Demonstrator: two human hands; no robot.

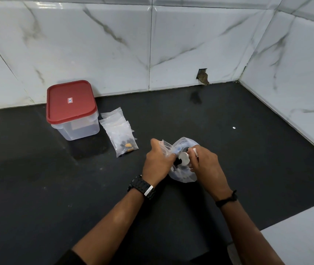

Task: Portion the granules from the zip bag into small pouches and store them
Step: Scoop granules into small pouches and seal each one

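Black matte countertop [228,150] meets white marble-veined wall tiles [114,44] at the far and right sides. Near centre, the left hand [157,163] pinches a small clear plastic pouch [165,147] at its mouth. The right hand [204,165] grips a white plastic scoop [184,158], held over the clear zip bag of dark granules [183,175] resting on the countertop between both hands. Scoop contents are possibly granules; the view is too small to confirm. Far left, a clear square container with a red lid [72,109] stands closed. Just right of it lies a stack of small clear pouches [119,131], the top one holding dark pieces.
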